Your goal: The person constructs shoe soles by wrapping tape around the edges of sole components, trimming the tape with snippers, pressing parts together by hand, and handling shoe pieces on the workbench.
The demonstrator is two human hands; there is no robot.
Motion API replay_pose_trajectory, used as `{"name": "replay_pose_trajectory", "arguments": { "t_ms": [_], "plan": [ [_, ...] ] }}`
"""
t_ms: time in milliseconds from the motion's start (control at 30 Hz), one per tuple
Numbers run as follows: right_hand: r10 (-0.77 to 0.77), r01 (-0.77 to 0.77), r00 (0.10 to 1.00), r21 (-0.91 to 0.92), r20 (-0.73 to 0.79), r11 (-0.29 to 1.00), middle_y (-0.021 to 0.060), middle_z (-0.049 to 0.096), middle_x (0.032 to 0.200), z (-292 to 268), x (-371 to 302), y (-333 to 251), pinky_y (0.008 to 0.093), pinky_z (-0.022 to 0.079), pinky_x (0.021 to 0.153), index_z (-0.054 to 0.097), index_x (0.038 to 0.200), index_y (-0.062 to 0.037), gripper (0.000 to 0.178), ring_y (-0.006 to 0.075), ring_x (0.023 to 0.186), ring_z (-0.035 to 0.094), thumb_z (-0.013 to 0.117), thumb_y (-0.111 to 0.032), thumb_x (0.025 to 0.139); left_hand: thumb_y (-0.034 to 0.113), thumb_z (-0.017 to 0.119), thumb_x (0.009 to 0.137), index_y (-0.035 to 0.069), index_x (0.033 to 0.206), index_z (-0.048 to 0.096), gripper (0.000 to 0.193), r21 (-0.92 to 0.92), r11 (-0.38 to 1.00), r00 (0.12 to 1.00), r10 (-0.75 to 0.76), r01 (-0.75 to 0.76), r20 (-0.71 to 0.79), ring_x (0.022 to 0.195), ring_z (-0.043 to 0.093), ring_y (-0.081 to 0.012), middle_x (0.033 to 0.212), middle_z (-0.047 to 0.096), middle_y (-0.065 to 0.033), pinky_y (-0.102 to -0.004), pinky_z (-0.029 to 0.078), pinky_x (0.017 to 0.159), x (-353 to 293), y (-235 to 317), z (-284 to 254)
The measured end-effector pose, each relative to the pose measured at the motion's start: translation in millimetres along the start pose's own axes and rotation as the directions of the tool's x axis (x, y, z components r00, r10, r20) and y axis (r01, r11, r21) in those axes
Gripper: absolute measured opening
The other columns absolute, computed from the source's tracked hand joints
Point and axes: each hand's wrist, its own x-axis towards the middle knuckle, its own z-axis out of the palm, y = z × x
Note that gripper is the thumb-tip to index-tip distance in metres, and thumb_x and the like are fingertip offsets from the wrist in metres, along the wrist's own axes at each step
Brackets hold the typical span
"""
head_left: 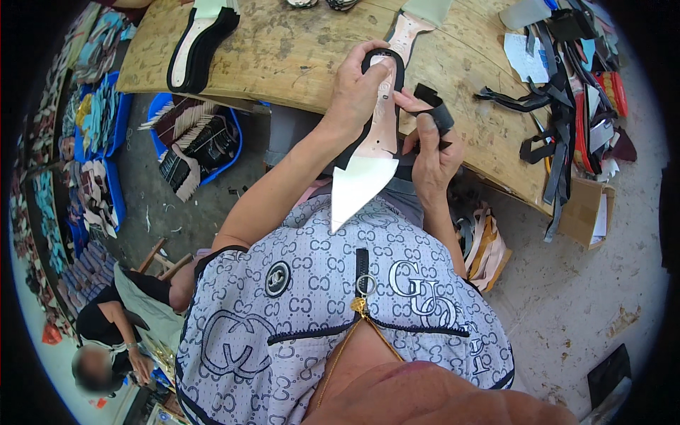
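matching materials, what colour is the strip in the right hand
The strip is black, clearest in the head view.

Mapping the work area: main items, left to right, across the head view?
Upper blue crate → black-edged stack → left hand, gripping a pale black-edged piece → right hand, holding a black strip → white paper → cardboard box

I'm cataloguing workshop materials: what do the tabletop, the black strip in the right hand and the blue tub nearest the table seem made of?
Tabletop: wood, worn and matt, with grain and stains showing.
Black strip: thin, fairly matt and curling flexibly; perhaps leather or a synthetic, unclear which.
Blue tub: probably plastic, judging by its even colour and smooth rim.
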Motion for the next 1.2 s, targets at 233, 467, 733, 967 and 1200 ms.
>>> {"name": "replay_pose_trajectory", "arguments": {
  "t_ms": [233,467,733,967,1200],
  "plan": [
    [-0.161,0.191,0.948,-0.084,0.276,0.978,0.0148,0.061,0.12,-23.3,0.5,26.8,0.0311,0.046,0.089,0.06,0.108,0.0024,0.036,0.0225,0.104,0.061,0.048,-0.03,0.098,0.006,0.048,0.092,0.008,0.115,0.051,0.023,-0.323,0.897,0.936,-0.344,0.303,-0.077,0.071,0.06,-0.0168,0.09,0.06,-0.0084,-0.035,0.053,0.06,9.7,-10.6,-2.6],
    [-0.095,0.111,0.977,-0.07,0.192,0.991,0.0119,0.031,0.142,6.7,-21.8,31.6,0.0303,0.047,0.088,0.024,0.139,-0.0041,0.106,0.0194,0.118,0.045,0.09,-0.016,0.056,0.022,0.042,0.098,0.008,0.108,0.05,0.019,-0.57,0.677,0.818,-0.575,0.466,-0.014,0.075,0.062,-0.0294,0.091,0.06,-0.0162,-0.0489,0.054,0.064,18.9,-48.0,-11.1],
    [0.095,-0.099,0.995,0.21,0.028,0.973,0.0098,0.045,0.135,-25.8,-0.3,-3.4,0.0195,0.046,0.067,0.031,0.139,-0.0004,0.085,0.0133,0.106,0.055,0.077,-0.009,0.068,0.028,0.071,0.076,0.002,0.113,0.059,0.047,0.622,0.732,0.93,0.047,-0.28,0.364,0.095,0.059,-0.0266,0.106,0.06,-0.0116,-0.0377,0.046,0.086,-26.5,29.2,-24.3],
    [0.437,-0.347,0.896,0.489,-0.079,0.8,0.0085,0.063,0.09,-29.1,7.2,5.7,0.016,0.03,0.04,0.058,0.101,-0.0017,0.019,0.006,0.059,0.054,0.063,-0.009,0.085,0.022,0.084,0.057,-0.001,0.109,0.06,0.061,0.658,0.65,0.786,-0.147,-0.381,0.6,0.095,0.059,-0.0292,0.102,0.061,-0.0152,-0.0355,0.045,0.085,-31.8,54.1,-3.1],
    [0.335,-0.281,0.929,0.292,-0.157,0.914,-0.0008,0.056,0.061,-60.5,18.5,4.3,0.018,0.027,0.038,0.063,0.078,-0.0023,0.012,0.0045,0.042,0.044,0.064,-0.011,0.086,0.025,0.085,0.055,0.0,0.115,0.058,0.071,0.755,0.516,0.674,-0.389,-0.405,0.628,0.095,0.061,-0.0307,0.097,0.065,-0.0156,-0.0363,0.046,0.081,-29.0,56.9,5.1]
  ]
}}
